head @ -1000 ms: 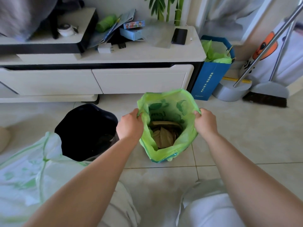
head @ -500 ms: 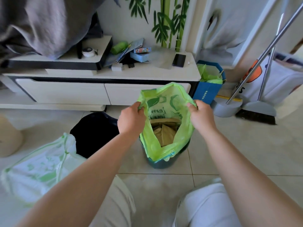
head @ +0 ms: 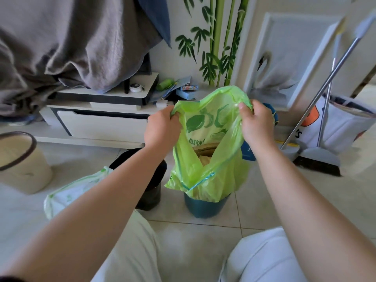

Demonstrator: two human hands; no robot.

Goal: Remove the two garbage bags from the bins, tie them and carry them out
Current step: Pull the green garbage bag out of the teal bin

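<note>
**Two hands hold a green rubbish bag open above its bin**

Both bare forearms reach forward from a person crouched on the tiled floor. The left hand [head: 162,127] is curled tight around a bunched fold of the thin, bright green plastic garbage bag [head: 223,159] at its left rim. The right hand [head: 256,125] pinches the opposite rim, thumb on top. The hands are apart, stretching the bag's mouth wide at chest height.

The bag hangs down with its lower end sitting in the mouth of a small round teal plastic bin [head: 205,206]. Inside it lies crumpled brown paper [head: 205,149].

Just left stands a black round bin [head: 151,194], partly hidden by the left forearm. Beside that, a white plastic bag with green print [head: 71,192] lies on the floor.
</note>
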